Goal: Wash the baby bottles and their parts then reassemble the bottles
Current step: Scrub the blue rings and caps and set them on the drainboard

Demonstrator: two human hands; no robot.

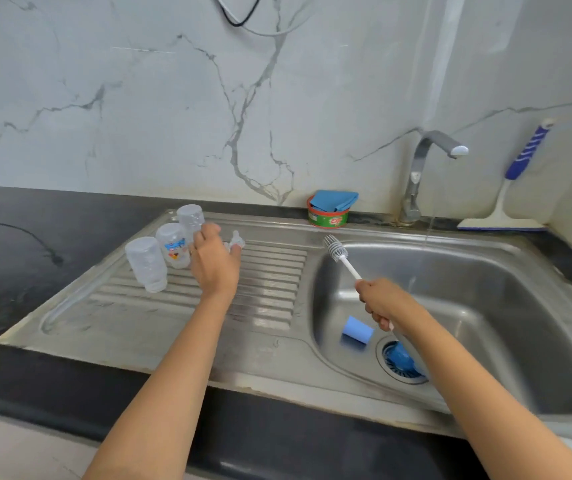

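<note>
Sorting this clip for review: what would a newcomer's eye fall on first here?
Three clear bottles stand upside down on the drainboard at left, where the left hand reaches to a small clear teat. The right hand holds a white bottle brush over the sink basin, where a light blue cap lies near the drain.

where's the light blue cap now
In the head view, the light blue cap lies in the sink basin, left of the drain, near the right hand.
</note>
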